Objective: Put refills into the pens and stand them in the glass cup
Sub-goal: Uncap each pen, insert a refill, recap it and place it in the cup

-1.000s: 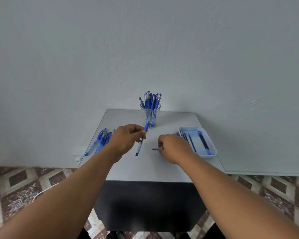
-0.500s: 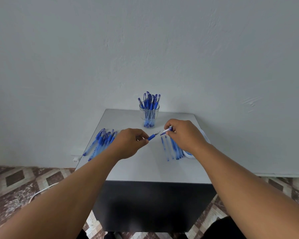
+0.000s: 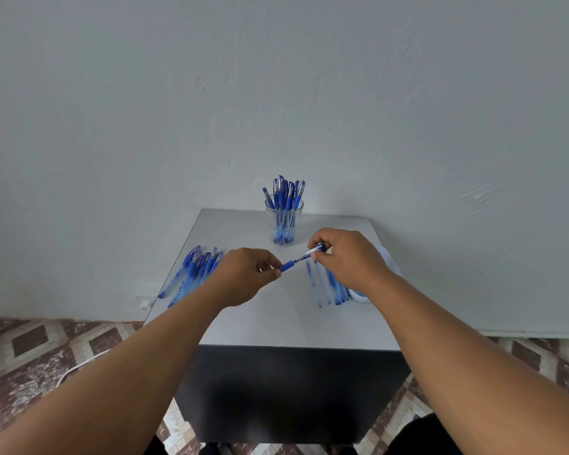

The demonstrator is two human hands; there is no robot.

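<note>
A pale wall [image 3: 276,93] is filling the background; a small grey table [image 3: 276,316] is standing against it, with patterned floor tiles [image 3: 30,349] showing on either side. A white cable [image 3: 79,366] is lying on the floor at left. The table's near middle is lying bare, from the hands down to the front edge.

Left side of table: a pile of pens [image 3: 191,274] is lying fanned near the left edge, the lowest tips reaching that edge. Back centre: the cup [image 3: 284,224] is standing upright close to the wall, packed with pens, just behind the gap between the hands. Right of centre: loose refills [image 3: 326,284] are lying side by side on the top, partly under the right wrist. A white tray [image 3: 388,261] is sitting near the right edge, mostly hidden by the right hand.

Left hand [image 3: 243,277]: fingers curled, thumb and fingertips pinching the blue grip end of one pen [image 3: 301,257]. Right hand [image 3: 349,257]: fingers curled, pinching the pen's clear upper barrel. The pen is being held between both hands, tilted up to the right, above the table and in front of the cup.
</note>
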